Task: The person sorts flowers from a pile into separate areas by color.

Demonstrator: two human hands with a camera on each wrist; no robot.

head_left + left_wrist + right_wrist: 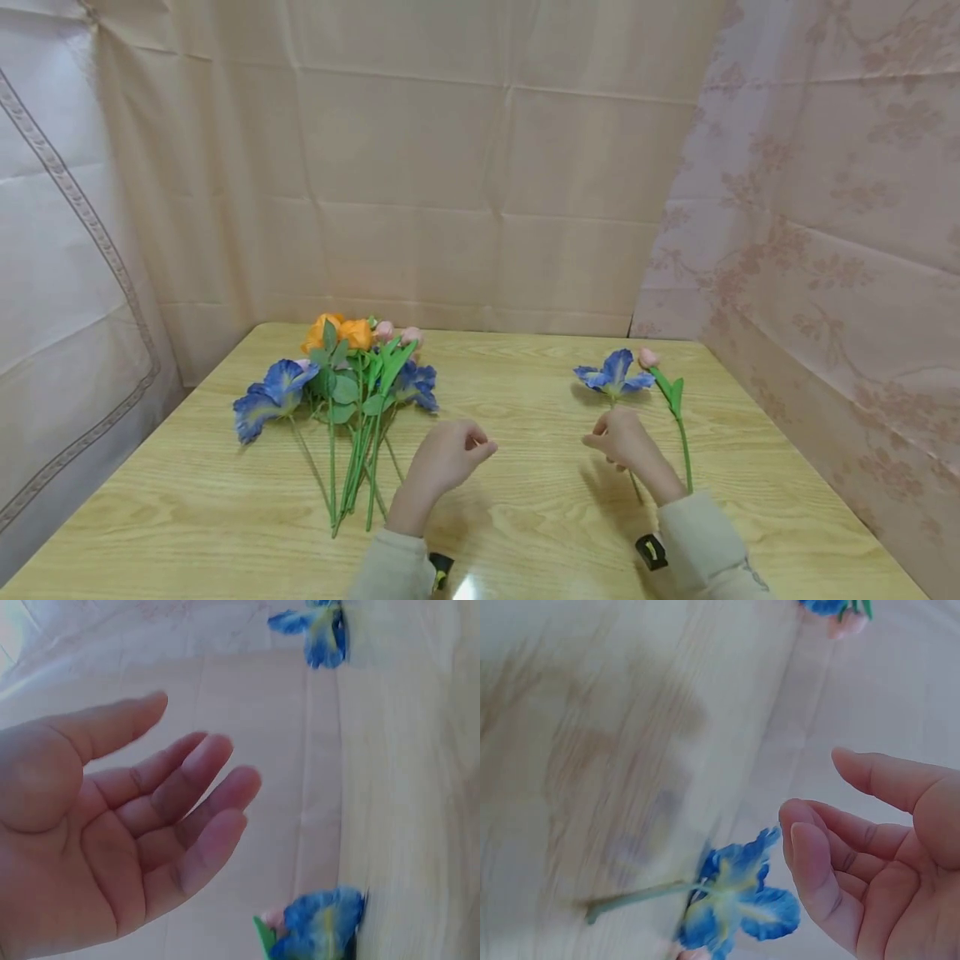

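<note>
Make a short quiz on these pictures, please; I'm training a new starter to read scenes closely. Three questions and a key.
1. On the right half of the table, what colour is the flower beside the blue flower? a) orange b) pink c) white
2. True or false: the left hand is empty.
3. Fill the gap: the hand nearer to that blue flower is the ____ one.

Key: 1. b, the pink flower. 2. True. 3. Right; the right hand is nearer.
</note>
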